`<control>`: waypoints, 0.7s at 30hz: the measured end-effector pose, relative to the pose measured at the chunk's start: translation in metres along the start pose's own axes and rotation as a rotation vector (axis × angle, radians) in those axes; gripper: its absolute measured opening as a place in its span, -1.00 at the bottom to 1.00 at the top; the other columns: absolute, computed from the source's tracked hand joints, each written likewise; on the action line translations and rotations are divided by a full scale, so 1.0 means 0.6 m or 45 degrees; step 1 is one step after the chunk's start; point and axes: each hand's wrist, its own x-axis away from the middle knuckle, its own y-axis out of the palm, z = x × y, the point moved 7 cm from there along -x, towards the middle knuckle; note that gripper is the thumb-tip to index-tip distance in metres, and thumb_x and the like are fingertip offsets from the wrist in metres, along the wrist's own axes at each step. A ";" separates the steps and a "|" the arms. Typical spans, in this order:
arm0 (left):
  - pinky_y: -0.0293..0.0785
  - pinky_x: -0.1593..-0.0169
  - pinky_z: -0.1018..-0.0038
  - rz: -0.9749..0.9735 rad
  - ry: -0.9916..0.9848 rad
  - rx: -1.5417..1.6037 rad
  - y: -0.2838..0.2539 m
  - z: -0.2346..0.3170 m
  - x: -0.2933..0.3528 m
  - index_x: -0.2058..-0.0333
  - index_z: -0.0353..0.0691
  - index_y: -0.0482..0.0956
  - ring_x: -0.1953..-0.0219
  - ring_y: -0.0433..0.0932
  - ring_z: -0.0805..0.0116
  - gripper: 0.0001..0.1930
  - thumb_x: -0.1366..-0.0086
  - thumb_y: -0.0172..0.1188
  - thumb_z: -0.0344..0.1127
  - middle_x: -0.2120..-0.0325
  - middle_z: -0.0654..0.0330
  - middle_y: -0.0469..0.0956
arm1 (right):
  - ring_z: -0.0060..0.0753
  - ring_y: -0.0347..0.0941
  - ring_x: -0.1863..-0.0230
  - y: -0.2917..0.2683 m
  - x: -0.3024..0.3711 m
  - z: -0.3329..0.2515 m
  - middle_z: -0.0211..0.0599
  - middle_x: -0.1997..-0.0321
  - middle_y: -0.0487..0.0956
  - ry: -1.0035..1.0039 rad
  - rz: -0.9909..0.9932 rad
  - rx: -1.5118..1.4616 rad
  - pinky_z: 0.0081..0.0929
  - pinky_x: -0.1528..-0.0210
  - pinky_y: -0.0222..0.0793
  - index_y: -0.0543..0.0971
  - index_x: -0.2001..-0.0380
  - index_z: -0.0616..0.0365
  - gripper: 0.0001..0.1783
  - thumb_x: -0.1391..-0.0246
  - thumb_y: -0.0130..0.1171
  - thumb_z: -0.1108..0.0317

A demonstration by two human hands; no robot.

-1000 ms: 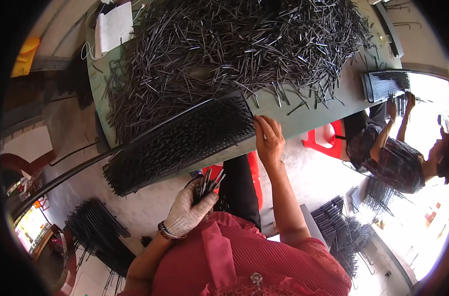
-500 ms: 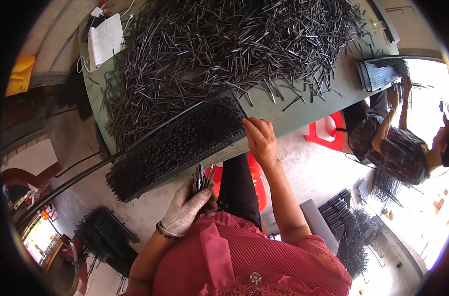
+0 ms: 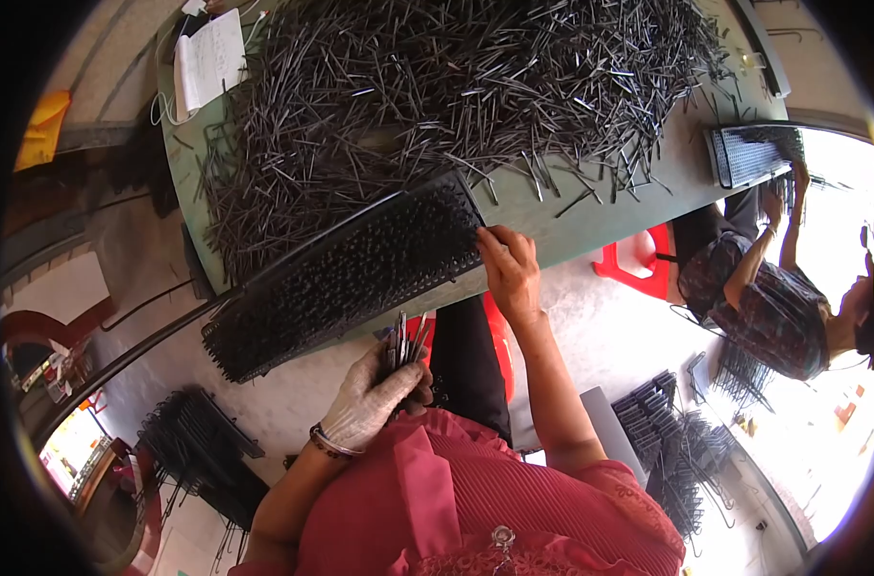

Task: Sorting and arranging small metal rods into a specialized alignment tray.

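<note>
My left hand (image 3: pixel 368 398), in a pale work glove, is closed around a bundle of thin dark rods (image 3: pixel 404 338) in front of my body. My bare right hand (image 3: pixel 511 273) is at the right end of a long black rack (image 3: pixel 471 192) densely filled with short upright pins (image 3: pixel 351 269). Its thumb and fingers are pinched together at the rack's near right corner; whatever they hold is too small or hidden to make out. The rack lies aslant along the near edge of the green table (image 3: pixel 576 230), its left end jutting past that edge.
A large heap of loose dark rods (image 3: pixel 437 86) spreads across the table. A notebook (image 3: pixel 209 60) and white cable lie far left. To the right, a co-worker (image 3: pixel 764 298) handles a similar rack (image 3: pixel 749 156). Red stools (image 3: pixel 639 264) and stacked black racks (image 3: pixel 202 451) stand on the floor.
The whole view has shifted slightly. My right hand stays at the rack's right end with its fingers pinched, and my left hand keeps the rods, tilted a little differently.
</note>
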 end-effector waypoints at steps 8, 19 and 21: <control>0.50 0.41 0.57 0.077 0.130 -0.008 0.001 0.034 -0.023 0.05 -0.29 0.40 0.38 0.56 0.46 -0.67 -0.33 0.14 -0.20 0.36 0.21 0.55 | -0.19 0.52 0.26 -0.021 0.015 0.042 -0.22 0.23 0.58 0.403 0.257 -0.210 -0.40 0.23 0.45 0.63 0.23 0.17 -0.71 0.10 0.34 0.55; 0.40 0.47 0.59 0.259 0.252 0.061 -0.017 0.075 -0.064 0.02 -0.29 0.44 0.48 0.53 0.50 -0.70 -0.35 0.11 -0.28 0.40 0.24 0.55 | -0.25 0.46 0.27 0.002 0.007 0.045 -0.34 0.27 0.56 0.184 0.028 -0.017 -0.35 0.18 0.30 0.65 0.31 0.09 -0.82 0.08 0.33 0.45; 0.45 0.46 0.59 0.251 0.255 0.070 -0.018 0.067 -0.062 0.03 -0.30 0.44 0.48 0.55 0.50 -0.70 -0.35 0.12 -0.28 0.40 0.24 0.56 | -0.24 0.47 0.28 0.008 0.005 0.041 -0.35 0.29 0.56 0.156 0.022 -0.015 -0.35 0.17 0.28 0.65 0.32 0.09 -0.83 0.07 0.32 0.44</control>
